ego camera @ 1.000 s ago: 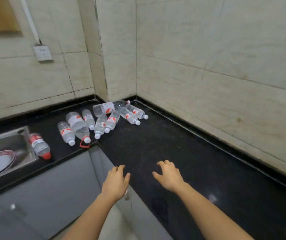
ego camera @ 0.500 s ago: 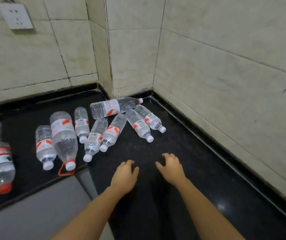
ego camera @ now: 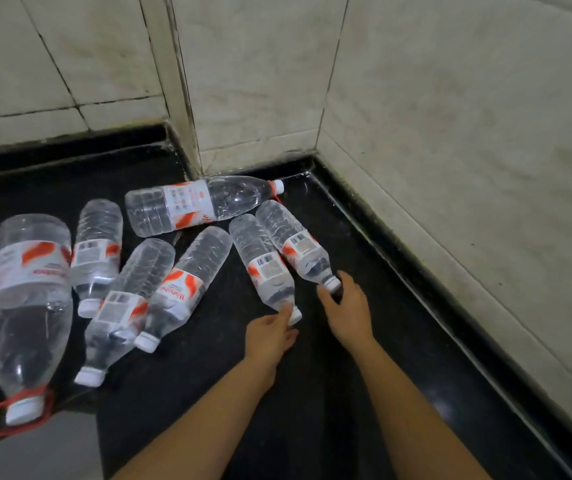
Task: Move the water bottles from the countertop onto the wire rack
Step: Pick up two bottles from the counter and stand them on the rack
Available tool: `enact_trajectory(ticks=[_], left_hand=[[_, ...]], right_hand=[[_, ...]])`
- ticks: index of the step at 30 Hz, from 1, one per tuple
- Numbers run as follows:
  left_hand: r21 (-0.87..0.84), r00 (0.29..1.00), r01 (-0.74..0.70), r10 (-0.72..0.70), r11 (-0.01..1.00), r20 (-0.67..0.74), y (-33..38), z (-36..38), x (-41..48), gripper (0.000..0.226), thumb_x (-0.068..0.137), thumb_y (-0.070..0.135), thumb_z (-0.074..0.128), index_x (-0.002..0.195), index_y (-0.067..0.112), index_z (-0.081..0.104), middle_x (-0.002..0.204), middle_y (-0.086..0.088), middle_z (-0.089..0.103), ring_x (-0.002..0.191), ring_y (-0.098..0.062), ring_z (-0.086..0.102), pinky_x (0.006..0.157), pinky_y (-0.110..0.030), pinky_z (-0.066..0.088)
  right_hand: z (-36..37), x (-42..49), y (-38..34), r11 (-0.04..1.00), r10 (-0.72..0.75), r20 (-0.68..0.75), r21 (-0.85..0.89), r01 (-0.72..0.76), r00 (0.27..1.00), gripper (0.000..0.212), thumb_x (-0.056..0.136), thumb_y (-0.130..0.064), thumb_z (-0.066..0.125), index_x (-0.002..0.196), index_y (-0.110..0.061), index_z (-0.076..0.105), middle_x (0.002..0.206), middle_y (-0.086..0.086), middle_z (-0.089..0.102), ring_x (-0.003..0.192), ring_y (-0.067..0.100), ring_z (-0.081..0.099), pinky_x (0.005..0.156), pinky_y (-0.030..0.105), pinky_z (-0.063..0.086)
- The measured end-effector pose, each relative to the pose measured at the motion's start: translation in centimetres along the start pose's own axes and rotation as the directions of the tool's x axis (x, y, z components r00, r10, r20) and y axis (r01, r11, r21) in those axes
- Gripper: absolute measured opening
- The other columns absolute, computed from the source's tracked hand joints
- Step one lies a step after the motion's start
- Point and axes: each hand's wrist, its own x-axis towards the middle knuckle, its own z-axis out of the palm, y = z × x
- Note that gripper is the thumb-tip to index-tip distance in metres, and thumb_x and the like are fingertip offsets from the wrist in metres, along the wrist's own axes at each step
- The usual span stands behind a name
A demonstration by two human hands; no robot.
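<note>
Black countertop (ego camera: pixel 398 289): left hand (ego camera: pixel 270 336) pinches inner bottle (ego camera: pixel 263 268) neck; right hand (ego camera: pixel 348 315) curled round outer bottle (ego camera: pixel 295 242) cap.

Both bare forearms reach forward side by side, a gap between them, low over the black bench (ego camera: pixel 312 403). The left hand (ego camera: pixel 270 332) lies palm down, its thumb against the neck of a clear plastic water bottle with a barcode label (ego camera: pixel 263 268); whether it grips cannot be told. The right hand (ego camera: pixel 348 308) curls thumb and forefinger round the white cap of the neighbouring clear plastic bottle nearer the wall (ego camera: pixel 295 244).
</note>
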Motion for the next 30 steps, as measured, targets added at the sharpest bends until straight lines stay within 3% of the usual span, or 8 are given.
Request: enact_trajectory(ticks=[3,10,15,17,21,23,28,30], left_hand=[[-0.138,0.999,0.039,-0.038,0.990,0.016,-0.1,0.6,0.7,0.030,0.088,0.027,0.064,0.105,0.003,0.063,0.102,-0.012,0.067,0.093,-0.021,0.066,0.081,-0.027,0.053],[-0.223,0.993,0.096,-0.108,0.970,-0.042,-1.3,-2.5,-1.3,0.033,0.080,0.020,0.074,0.101,-0.003,0.063,0.097,-0.019,0.069,0.091,-0.026,0.069,0.074,-0.027,0.055],[0.022,0.995,0.030,-0.027,0.999,-0.101,-3.0,-6.4,-6.1,0.025,0.077,0.017,0.077,0.084,-0.006,0.072,0.082,-0.019,0.073,0.081,-0.025,0.072,0.074,-0.029,0.059],[0.239,0.989,-0.040,0.072,0.970,-0.127,-3.4,-7.9,-8.3,0.025,0.074,0.020,0.078,0.075,-0.004,0.073,0.074,-0.017,0.073,0.075,-0.026,0.072,0.074,-0.035,0.059],[0.706,0.906,-0.214,0.408,0.675,-0.116,-2.9,-11.1,-13.3,0.040,0.073,0.025,0.074,0.044,0.006,0.054,0.044,-0.007,0.052,0.046,-0.012,0.047,0.048,-0.031,0.040],[0.774,0.838,-0.308,0.543,0.552,-0.054,-1.9,-12.1,-16.1,0.041,0.074,0.024,0.071,0.043,0.009,0.046,0.043,-0.002,0.045,0.046,-0.016,0.044,0.049,-0.031,0.035],[0.814,0.681,-0.524,0.697,0.252,0.222,-0.5,-12.9,-22.9,0.031,0.074,0.019,0.063,0.050,0.015,0.043,0.058,-0.014,0.058,0.064,-0.036,0.057,0.057,-0.041,0.043],[0.796,0.631,-0.591,0.689,0.129,0.357,-1.2,-13.1,-25.7,0.015,0.075,0.020,0.064,0.061,0.017,0.058,0.071,-0.015,0.066,0.076,-0.038,0.062,0.064,-0.042,0.046]], right_hand=[[0.4,0.9,0.3,1.000,0.011,0.000,-0.017,-0.011,1.000,0.039,0.095,-0.042,0.051,0.128,-0.021,0.051,0.125,0.007,0.052,0.117,0.023,0.049,0.098,0.042,0.045],[2.4,-2.8,0.3,0.989,-0.005,0.015,0.146,0.003,1.000,0.021,0.092,-0.037,0.057,0.105,-0.020,0.055,0.103,0.001,0.059,0.097,0.016,0.058,0.085,0.037,0.051],[2.0,-8.0,0.5,0.980,0.080,0.047,0.178,-0.087,0.996,0.018,0.092,-0.036,0.060,0.096,-0.019,0.054,0.094,0.000,0.061,0.085,0.013,0.060,0.073,0.030,0.049],[1.1,-10.5,0.7,0.984,0.101,0.065,0.141,-0.109,0.993,0.022,0.092,-0.035,0.060,0.095,-0.014,0.053,0.090,0.003,0.062,0.078,0.013,0.058,0.062,0.026,0.045],[-1.7,-15.9,0.7,0.988,0.100,-0.012,0.116,-0.098,0.995,0.023,0.094,-0.030,0.057,0.096,-0.007,0.051,0.089,0.010,0.063,0.070,0.017,0.057,0.059,0.030,0.045],[-3.7,-18.4,0.2,0.995,0.072,-0.074,0.077,-0.066,0.995,0.025,0.094,-0.029,0.056,0.096,-0.005,0.051,0.091,0.014,0.063,0.077,0.026,0.059,0.064,0.034,0.046],[-9.4,-25.3,-1.8,0.993,-0.082,-0.203,-0.104,0.061,0.976,0.027,0.091,-0.030,0.055,0.094,-0.004,0.052,0.096,0.017,0.065,0.089,0.037,0.060,0.066,0.032,0.039],[-11.1,-29.1,-1.8,0.980,-0.123,-0.236,-0.181,0.081,0.964,0.027,0.090,-0.032,0.056,0.091,-0.005,0.052,0.094,0.017,0.065,0.087,0.037,0.059,0.063,0.032,0.035]])
